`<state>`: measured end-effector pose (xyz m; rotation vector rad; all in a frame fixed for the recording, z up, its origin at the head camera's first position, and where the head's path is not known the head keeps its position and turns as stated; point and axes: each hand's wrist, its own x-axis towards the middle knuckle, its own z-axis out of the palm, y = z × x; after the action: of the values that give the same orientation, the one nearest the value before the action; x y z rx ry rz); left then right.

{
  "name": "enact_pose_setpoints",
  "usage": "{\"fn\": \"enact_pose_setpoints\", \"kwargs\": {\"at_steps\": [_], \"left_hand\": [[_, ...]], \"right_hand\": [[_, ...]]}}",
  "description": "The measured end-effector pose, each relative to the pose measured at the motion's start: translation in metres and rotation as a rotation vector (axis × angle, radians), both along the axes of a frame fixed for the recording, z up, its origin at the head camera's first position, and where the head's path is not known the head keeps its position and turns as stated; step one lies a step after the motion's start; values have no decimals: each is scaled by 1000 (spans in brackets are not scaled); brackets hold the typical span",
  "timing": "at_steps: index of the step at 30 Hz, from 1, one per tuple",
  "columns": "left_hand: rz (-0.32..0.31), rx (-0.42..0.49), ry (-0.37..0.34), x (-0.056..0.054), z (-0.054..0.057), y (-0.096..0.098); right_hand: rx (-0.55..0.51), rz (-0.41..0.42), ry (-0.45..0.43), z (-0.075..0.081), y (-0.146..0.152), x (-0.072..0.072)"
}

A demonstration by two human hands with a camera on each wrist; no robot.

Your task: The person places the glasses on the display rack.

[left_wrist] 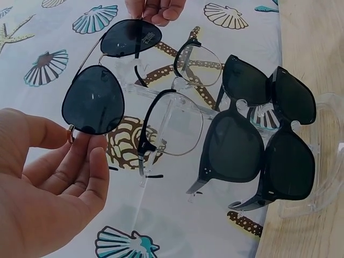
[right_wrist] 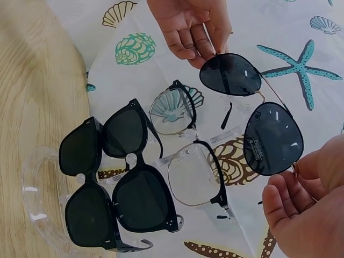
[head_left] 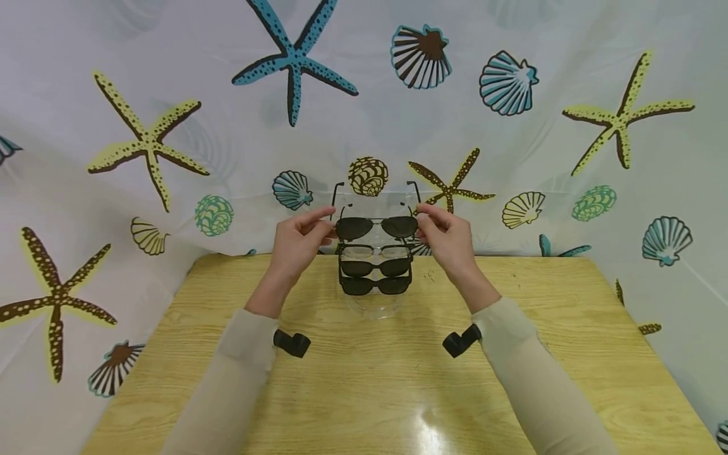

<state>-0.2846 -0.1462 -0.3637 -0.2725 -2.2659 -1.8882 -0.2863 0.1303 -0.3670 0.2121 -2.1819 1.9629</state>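
A pair of dark aviator sunglasses [head_left: 354, 227] is held level at the top of a clear display stand [head_left: 375, 309]. My left hand [head_left: 296, 243] pinches the sunglasses at their left hinge between thumb and fingers. At the opposite hinge my right hand [head_left: 446, 240] pinches them the same way. Below them on the stand sit half-rim eyeglasses [left_wrist: 174, 123] with clear lenses. Lower still hang two pairs of black sunglasses, an upper pair [right_wrist: 144, 199] and a lower pair [right_wrist: 88, 215]. Whether the aviators touch the stand is hard to tell.
The stand rises from a wooden table [head_left: 364, 392] close to its back edge. Behind it hangs a white cloth [head_left: 341, 139] printed with starfish and shells. A black wrist camera [head_left: 292, 343] juts from the left sleeve, another camera [head_left: 461, 341] from the right.
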Motion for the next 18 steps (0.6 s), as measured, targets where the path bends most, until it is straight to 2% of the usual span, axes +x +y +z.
{"fn": "enact_pose_setpoints", "kwargs": {"at_steps": [18], "left_hand": [[-6, -37, 16, -6, -4, 2]], "right_hand": [[16, -23, -33, -4, -2, -8]]}}
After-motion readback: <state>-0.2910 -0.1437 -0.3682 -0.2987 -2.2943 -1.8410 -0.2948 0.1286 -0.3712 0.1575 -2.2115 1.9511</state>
